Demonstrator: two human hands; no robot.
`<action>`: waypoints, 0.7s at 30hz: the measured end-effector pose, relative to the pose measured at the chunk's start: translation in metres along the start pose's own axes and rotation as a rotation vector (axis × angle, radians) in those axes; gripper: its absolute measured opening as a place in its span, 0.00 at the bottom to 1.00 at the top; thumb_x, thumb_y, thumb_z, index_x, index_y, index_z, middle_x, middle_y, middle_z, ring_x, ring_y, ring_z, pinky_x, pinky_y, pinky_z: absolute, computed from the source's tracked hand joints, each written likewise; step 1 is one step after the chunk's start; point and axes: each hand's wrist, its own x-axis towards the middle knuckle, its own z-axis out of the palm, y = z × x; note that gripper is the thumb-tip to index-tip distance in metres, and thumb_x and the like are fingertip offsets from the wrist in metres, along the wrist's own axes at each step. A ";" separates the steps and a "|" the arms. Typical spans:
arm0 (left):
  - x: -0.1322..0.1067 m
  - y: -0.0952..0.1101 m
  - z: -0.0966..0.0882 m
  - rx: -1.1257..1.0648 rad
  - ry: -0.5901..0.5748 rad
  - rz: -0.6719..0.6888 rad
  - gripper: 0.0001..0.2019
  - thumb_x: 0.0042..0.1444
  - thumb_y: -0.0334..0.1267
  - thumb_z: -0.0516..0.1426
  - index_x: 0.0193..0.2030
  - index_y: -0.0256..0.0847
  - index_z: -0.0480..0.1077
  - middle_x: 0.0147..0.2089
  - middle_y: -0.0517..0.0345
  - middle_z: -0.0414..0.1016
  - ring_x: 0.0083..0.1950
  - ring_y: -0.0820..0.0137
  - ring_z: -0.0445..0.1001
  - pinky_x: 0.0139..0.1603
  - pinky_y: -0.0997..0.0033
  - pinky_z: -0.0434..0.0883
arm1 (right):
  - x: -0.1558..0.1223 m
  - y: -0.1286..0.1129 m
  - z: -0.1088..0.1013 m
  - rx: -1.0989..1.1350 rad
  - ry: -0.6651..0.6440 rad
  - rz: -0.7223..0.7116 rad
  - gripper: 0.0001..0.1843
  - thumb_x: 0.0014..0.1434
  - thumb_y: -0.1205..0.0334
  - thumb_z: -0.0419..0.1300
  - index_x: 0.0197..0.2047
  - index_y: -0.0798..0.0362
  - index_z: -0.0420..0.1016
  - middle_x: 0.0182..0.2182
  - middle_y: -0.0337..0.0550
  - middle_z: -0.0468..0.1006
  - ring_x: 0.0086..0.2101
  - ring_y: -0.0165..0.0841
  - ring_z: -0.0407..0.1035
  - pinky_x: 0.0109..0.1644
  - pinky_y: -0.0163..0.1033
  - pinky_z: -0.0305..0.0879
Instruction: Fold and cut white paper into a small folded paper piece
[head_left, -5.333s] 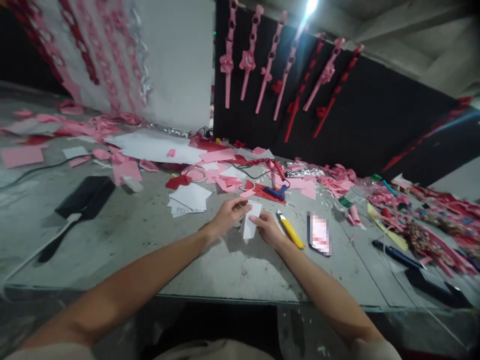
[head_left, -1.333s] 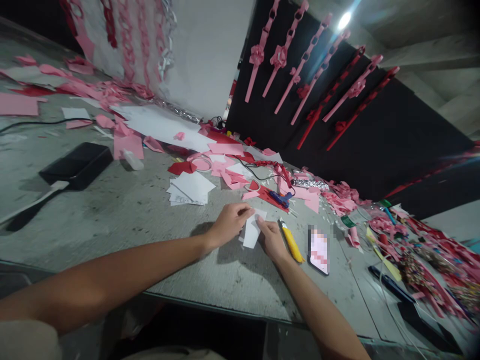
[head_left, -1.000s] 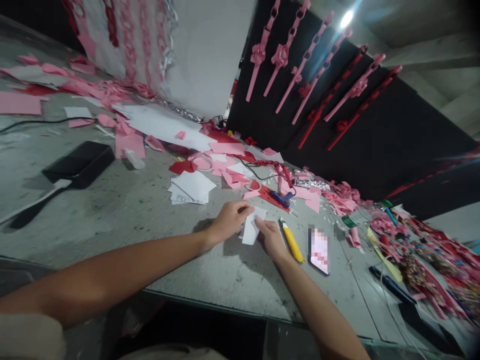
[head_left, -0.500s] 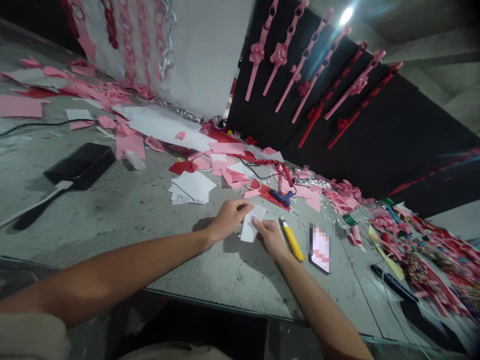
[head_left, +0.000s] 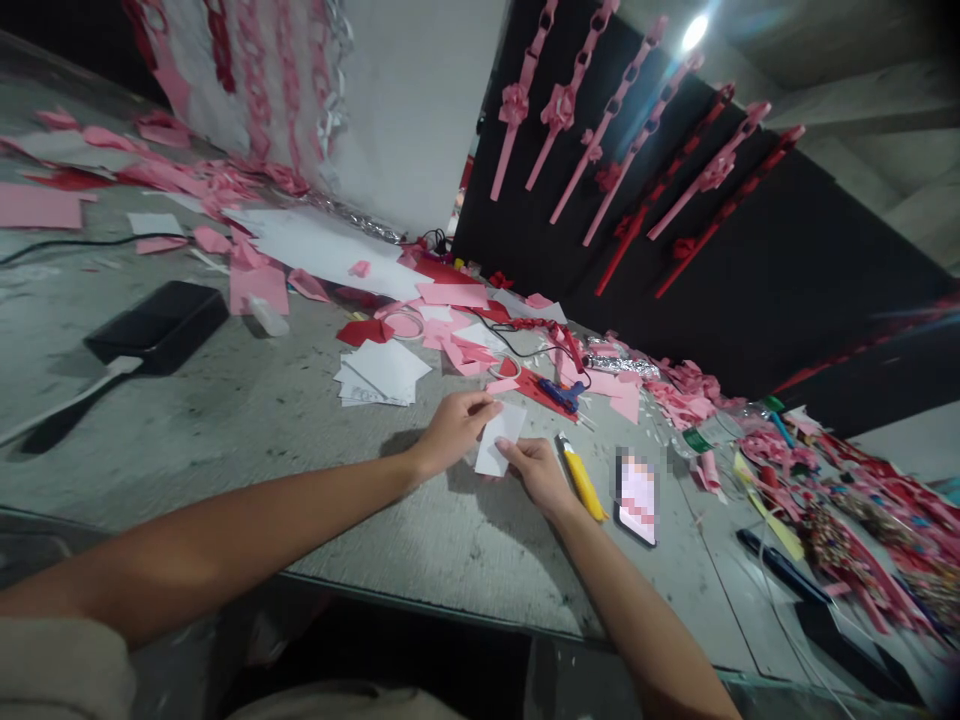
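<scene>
A small folded piece of white paper point(head_left: 500, 438) lies against the grey tabletop point(head_left: 247, 420) between my two hands. My left hand point(head_left: 452, 428) pinches its upper left edge with thumb and fingers. My right hand point(head_left: 537, 472) pinches its lower right corner, fingers curled. A yellow utility knife point(head_left: 583, 482) lies just right of my right hand. A stack of white paper squares point(head_left: 381, 375) sits a short way behind my left hand.
A phone point(head_left: 637, 496) lies right of the knife. A blue glue gun point(head_left: 561, 396) and pink and red paper scraps point(head_left: 465, 340) crowd the back. A black box point(head_left: 159, 324) is at the left. Tools and ribbons point(head_left: 825, 520) fill the right side. Paper chains point(head_left: 600, 130) hang on the black wall.
Both hands have kept their grip on the white paper, shifting it slightly left and turning it a little. The camera tilted and moved closer since the earliest frame.
</scene>
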 end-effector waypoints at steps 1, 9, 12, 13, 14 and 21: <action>0.000 0.000 0.000 -0.002 0.000 -0.001 0.18 0.65 0.51 0.59 0.32 0.38 0.75 0.25 0.62 0.69 0.27 0.71 0.66 0.29 0.72 0.62 | 0.000 -0.001 0.000 0.003 -0.002 0.001 0.31 0.62 0.31 0.67 0.27 0.52 0.86 0.22 0.44 0.80 0.23 0.35 0.69 0.34 0.40 0.66; 0.002 0.002 -0.002 -0.019 0.034 0.008 0.17 0.64 0.51 0.59 0.32 0.39 0.74 0.26 0.63 0.68 0.27 0.72 0.64 0.29 0.71 0.61 | 0.000 -0.003 0.002 0.039 -0.006 0.033 0.31 0.59 0.30 0.68 0.30 0.52 0.87 0.23 0.44 0.81 0.22 0.36 0.73 0.35 0.43 0.73; 0.003 0.003 -0.003 -0.022 0.050 0.008 0.17 0.64 0.51 0.60 0.31 0.40 0.74 0.24 0.64 0.67 0.26 0.72 0.63 0.28 0.71 0.61 | 0.000 -0.003 0.002 0.049 -0.008 0.036 0.30 0.58 0.30 0.69 0.30 0.52 0.88 0.25 0.44 0.82 0.23 0.37 0.74 0.36 0.44 0.74; 0.003 0.003 -0.003 -0.025 0.054 0.007 0.17 0.63 0.51 0.60 0.31 0.40 0.74 0.24 0.64 0.66 0.26 0.72 0.63 0.28 0.71 0.61 | 0.000 -0.004 0.003 0.050 -0.006 0.036 0.30 0.58 0.29 0.69 0.30 0.52 0.88 0.25 0.44 0.83 0.23 0.37 0.75 0.36 0.44 0.74; 0.003 0.004 -0.002 -0.028 0.059 0.005 0.18 0.63 0.52 0.60 0.30 0.40 0.73 0.24 0.63 0.66 0.26 0.72 0.63 0.28 0.71 0.61 | 0.000 -0.004 0.003 0.051 -0.004 0.036 0.30 0.57 0.29 0.69 0.30 0.52 0.87 0.25 0.44 0.82 0.23 0.37 0.75 0.36 0.44 0.74; 0.004 0.001 -0.001 -0.068 0.093 -0.008 0.18 0.62 0.54 0.60 0.31 0.40 0.74 0.25 0.62 0.67 0.26 0.72 0.64 0.26 0.72 0.61 | -0.001 -0.004 0.003 0.063 -0.014 0.045 0.29 0.59 0.31 0.69 0.32 0.52 0.88 0.26 0.44 0.84 0.24 0.38 0.77 0.37 0.43 0.74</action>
